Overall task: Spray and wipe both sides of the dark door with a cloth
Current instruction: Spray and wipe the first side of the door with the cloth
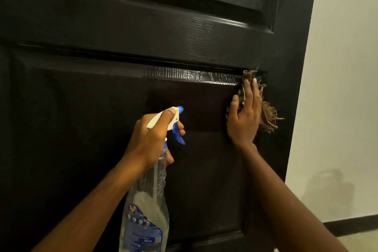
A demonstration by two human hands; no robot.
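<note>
Nearest you: a clear plastic spray bottle [147,206] with a blue label and a white-and-blue head, hanging upright with its body low. Your left hand [151,139] was wrapped round its neck, 1 finger laid along the top of the head, another curled at the blue trigger [179,137]. The head was aimed at the door, left of the cloth.

Further out, your right hand [244,116] was flat, fingers straight, pressing the frayed brown striped cloth [266,116] onto the dark wood-grain panelled door [122,26]. It sat at the top-right corner of the lower recessed panel [81,139], fringe sticking out right of the palm.

Key relation: a glossy, wet-looking band [184,76] ran horizontally along that panel's top bevel, from your fingertips leftward. So the strip to wipe lay left of the cloth, long axis sideways, and the right hand was nearer.

My read: the next stroke should go left along the bevel. Only 1 face was in view, so I couldn't tell the other side's status.

Behind: pale wall [337,67], dark skirting [351,224].
</note>
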